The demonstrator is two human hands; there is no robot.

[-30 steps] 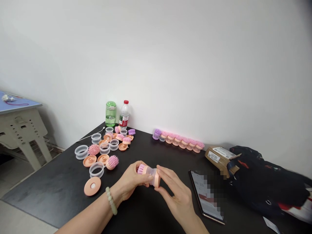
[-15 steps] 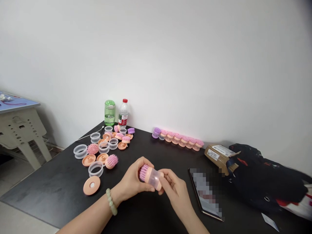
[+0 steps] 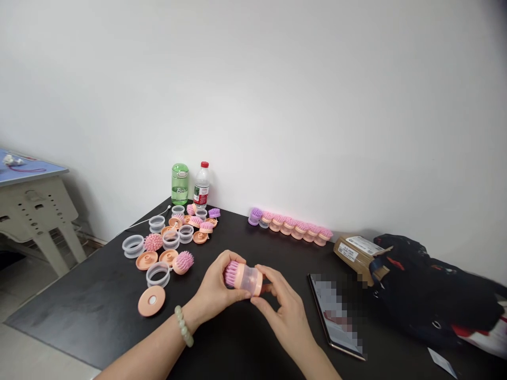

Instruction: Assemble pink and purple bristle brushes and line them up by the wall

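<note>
Levelled and raised since the earlier frame, pink-bristled brush with clear plastic body (image 3: 243, 277), left hand (image 3: 216, 285) clasping its bristle end, right hand (image 3: 283, 314) gripping its peach rim (image 3: 260, 281), above black table (image 3: 99, 301)

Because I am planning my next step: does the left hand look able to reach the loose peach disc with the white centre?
Probably yes. The left hand is gripping the pink-bristled brush, but the peach disc lies not far from it, with only bare black table between them and nothing in the way.

Head-worn view, facing forward and down, close above left hand (image 3: 217, 287) and right hand (image 3: 283, 322)
</note>
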